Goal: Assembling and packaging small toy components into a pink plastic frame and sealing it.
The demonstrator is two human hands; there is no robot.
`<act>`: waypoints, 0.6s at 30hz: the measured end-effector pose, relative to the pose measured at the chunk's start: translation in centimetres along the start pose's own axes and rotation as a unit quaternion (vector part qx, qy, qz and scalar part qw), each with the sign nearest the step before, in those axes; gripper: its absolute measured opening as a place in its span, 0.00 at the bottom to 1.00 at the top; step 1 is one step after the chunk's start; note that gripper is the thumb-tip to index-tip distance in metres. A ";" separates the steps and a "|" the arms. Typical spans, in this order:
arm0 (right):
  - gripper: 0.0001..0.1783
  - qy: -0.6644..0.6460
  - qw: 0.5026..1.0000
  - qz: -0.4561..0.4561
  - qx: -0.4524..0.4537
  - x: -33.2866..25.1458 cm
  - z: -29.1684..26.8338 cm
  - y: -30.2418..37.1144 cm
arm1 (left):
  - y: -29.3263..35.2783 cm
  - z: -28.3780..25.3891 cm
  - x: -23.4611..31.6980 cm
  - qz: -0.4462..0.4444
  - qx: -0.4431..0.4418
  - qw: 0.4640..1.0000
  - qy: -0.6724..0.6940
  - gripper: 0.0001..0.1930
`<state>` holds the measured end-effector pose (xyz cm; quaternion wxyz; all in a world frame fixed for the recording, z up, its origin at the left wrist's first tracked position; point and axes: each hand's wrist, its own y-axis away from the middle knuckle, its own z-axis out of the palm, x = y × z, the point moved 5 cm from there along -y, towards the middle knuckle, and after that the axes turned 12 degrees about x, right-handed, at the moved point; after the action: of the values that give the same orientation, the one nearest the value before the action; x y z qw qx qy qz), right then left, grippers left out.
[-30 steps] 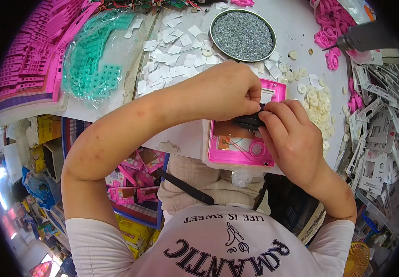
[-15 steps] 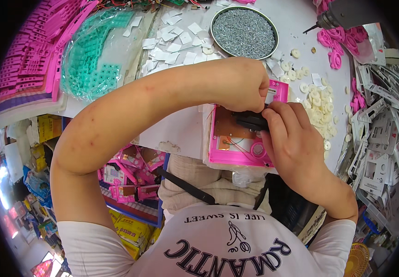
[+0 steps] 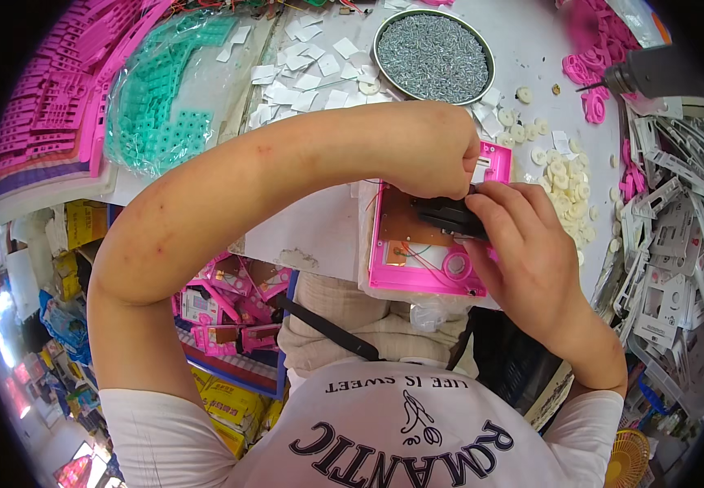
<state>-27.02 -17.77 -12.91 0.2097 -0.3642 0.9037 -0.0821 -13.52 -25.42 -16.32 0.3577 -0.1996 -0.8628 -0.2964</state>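
Note:
A pink plastic case lies open in front of me, with a brown circuit board, thin red wires and a round pink ring inside. Over the board sits a black plastic part, slightly tilted. My right hand grips its right end between thumb and fingers. From the far side, my left hand reaches across with its fingers curled down at the part's upper edge. The back of that hand hides its fingertips, so what they pinch cannot be made out.
A round metal tray of screws stands behind the case. White paper squares lie left of it, cream plastic wheels to the right. A dark electric screwdriver hangs at upper right. White panels pile up along the right edge.
My right hand has shifted slightly right with the black part, and the case has slid a little too. The hanging screwdriver has swung right and down. My left hand has barely moved.

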 end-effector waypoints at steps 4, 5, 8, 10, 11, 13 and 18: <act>0.25 -0.066 0.997 0.025 0.033 1.3 -0.6 0.1 | 0.8 -0.2 0.1 0.035 0.043 0.998 0.003 0.08; 0.25 -0.079 0.996 0.029 0.039 1.6 -0.6 0.2 | 1.2 -0.2 0.3 0.049 0.061 0.997 0.004 0.08; 0.24 -0.111 0.993 0.029 0.041 2.0 -0.2 0.4 | 2.2 0.2 0.2 0.156 0.165 0.973 -0.042 0.07; 0.23 -0.114 0.992 0.027 0.039 2.2 -0.3 0.3 | 2.3 0.4 0.1 0.156 0.168 0.973 -0.037 0.07; 0.23 -0.115 0.992 0.027 0.038 2.2 -0.4 0.3 | 2.3 0.5 0.1 0.157 0.169 0.972 -0.034 0.07; 0.23 -0.115 0.992 0.028 0.037 2.3 -0.4 0.2 | 2.2 0.6 0.0 0.181 0.180 0.966 -0.033 0.06; 0.24 -0.123 0.991 0.027 0.054 2.3 -0.2 0.1 | 2.2 -0.1 -0.1 0.152 0.147 0.977 0.009 0.06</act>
<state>-28.66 -19.28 -13.52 0.3403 -0.3352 0.8749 -0.0797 -12.19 -23.87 -15.48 0.4321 -0.2707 -0.8532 -0.1099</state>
